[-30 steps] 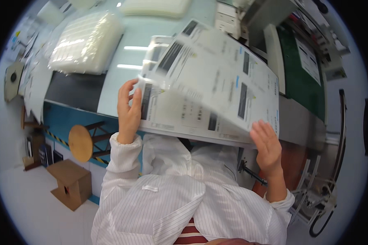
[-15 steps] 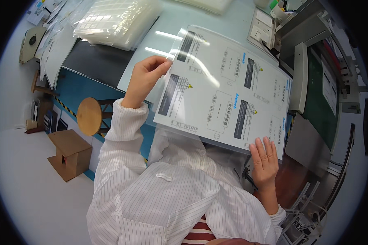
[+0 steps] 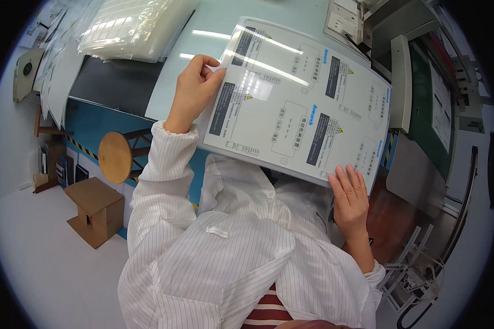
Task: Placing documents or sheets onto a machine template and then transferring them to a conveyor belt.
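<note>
"Printed sheet (image 3: pixel 291 96): where is it, and how far along is the work?"

"At the near edge of the worktop (image 3: pixel 173 77), about one o'clock from the person's chest. I'd judge the laying-down done, since it lies flat. Evening up may be left: a pale margin (image 3: pixel 205 129) shows along its nine o'clock side. Beyond that, I can't tell."

"Which way does it point?"

"Its long axis runs roughly ten to four o'clock; the print lines cross it, about one to seven."

"And the hands?"

"Left hand (image 3: pixel 195 90), at nine o'clock: fingers curled, thumb against the edge; whether it pinches, I can't tell. Right hand (image 3: pixel 350 205): open, fingers resting on the five o'clock corner."

"Smallest marks?"

"Dark blocks (image 3: pixel 222 109), then yellow triangles (image 3: pixel 249 96)."
</note>
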A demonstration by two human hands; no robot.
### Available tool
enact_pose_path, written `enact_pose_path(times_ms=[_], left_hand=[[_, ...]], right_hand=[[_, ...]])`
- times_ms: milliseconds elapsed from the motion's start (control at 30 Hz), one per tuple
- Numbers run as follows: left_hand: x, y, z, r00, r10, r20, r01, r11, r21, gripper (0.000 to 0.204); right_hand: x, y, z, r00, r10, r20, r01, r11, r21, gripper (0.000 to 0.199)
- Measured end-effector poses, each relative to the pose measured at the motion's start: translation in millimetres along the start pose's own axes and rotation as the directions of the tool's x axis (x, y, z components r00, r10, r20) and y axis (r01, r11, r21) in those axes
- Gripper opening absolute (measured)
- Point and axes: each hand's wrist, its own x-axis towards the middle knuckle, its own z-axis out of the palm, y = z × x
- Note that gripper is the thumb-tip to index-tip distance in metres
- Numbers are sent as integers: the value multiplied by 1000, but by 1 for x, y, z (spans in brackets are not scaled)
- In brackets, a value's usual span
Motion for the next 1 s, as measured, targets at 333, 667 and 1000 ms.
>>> enact_pose_path(times_ms=[333, 667, 1000], left_hand=[[-10, -11, -9, 958, -200, 206, 211, 977, -31, 47], [-30, -6, -24, 984, -133, 121, 124, 989, 79, 53], [-47, 32, 4, 997, 72, 8, -70, 937, 341, 63]], right_hand=[[17, -2, -33, 998, 31, -49, -23, 987, 159, 29], [45, -57, -188, 217, -907, -360, 430, 420, -799, 37], [15, -56, -192, 117, -815, -568, 446, 554, -703, 40]])
